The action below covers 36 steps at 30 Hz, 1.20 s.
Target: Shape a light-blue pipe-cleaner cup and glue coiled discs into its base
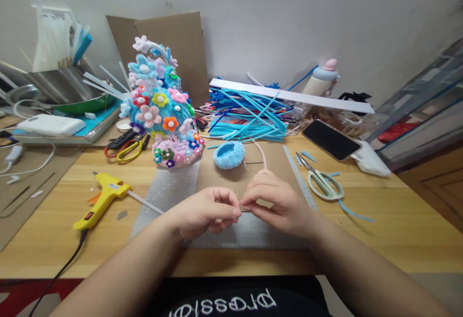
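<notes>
My left hand (210, 211) and my right hand (275, 200) meet over the cutting mat (173, 196), fingertips pinched close together. A pale pink pipe cleaner (261, 154) comes out from behind my right hand and curves up and away. What lies between the left fingertips is too small to make out. Just beyond the hands, a round, hollow light-blue piece of fuzzy pipe cleaner (229, 155) rests tilted on a brown cardboard sheet (210, 174). A thin dark stick (254, 163) lies beside it.
Left stand a yellow glue gun (103, 199), yellow-handled scissors (130, 152) and a flower-covered pipe-cleaner piece (159, 109). Behind lies a heap of blue pipe cleaners (249, 114). Green-handled scissors (323, 182), blue offcuts (356, 212), a phone (332, 139) and a bottle (320, 83) are right.
</notes>
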{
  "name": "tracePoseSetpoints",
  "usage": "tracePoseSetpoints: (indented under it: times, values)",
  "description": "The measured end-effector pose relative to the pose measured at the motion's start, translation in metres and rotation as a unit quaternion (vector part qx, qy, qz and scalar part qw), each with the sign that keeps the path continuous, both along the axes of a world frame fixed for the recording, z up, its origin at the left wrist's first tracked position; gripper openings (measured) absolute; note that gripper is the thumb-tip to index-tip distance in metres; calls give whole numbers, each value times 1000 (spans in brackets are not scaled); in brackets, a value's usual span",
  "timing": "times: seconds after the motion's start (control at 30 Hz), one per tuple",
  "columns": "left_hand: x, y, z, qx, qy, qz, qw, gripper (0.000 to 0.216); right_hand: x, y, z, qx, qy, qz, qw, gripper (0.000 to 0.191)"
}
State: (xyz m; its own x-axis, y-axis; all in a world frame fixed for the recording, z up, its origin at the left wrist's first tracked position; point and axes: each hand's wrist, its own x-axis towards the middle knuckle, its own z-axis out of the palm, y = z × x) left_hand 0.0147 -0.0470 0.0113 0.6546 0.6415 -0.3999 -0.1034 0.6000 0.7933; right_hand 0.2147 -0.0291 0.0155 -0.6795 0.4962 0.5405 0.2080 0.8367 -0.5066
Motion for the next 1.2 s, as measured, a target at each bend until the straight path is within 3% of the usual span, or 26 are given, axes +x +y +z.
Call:
tracePoseSetpoints:
  times: [0.3,0.53,1.2]
  values:
    - [-1,2,-5,32,31,10,999,21,-2,-2,-2,20,-24,-14,999,7]
    - [1,1,-7,48,-6,21,999,17,-1,-1,-2,37,-33,-33,998,9]
    - [3,-1,-3,153,123,44,979,21,-5,-3,-7,51,-19,-59,997,8]
